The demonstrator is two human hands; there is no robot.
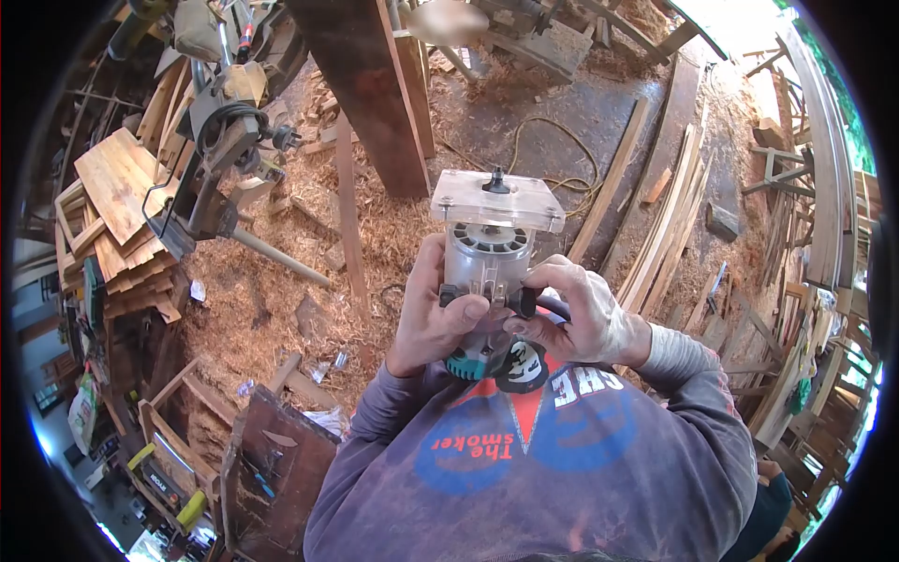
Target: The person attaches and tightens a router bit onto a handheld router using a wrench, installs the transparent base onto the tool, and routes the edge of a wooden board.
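Note:
A trim router (pixel 487 267) is held upside down in front of my chest. Its clear plastic base (pixel 454 197) faces up, and a dark router bit (pixel 497 181) sticks out through the middle. My left hand (pixel 431 314) wraps round the router's body from the left, thumb on the front near a dark knob. With bent fingers, my right hand (pixel 585 314) pinches a black knob (pixel 523 302) on the router's right side. The teal end of the motor (pixel 465 365) shows below the hands, close to my shirt. Part of the body is hidden behind my fingers.
Wood shavings (pixel 272 318) cover the floor. A wide dark board (pixel 370 94) rises ahead, and long strips (pixel 670 225) lie to the right. Stacked boards (pixel 122 192) and a machine with a coiled cord (pixel 225 140) stand left. A yellow cord (pixel 590 159) loops on the floor.

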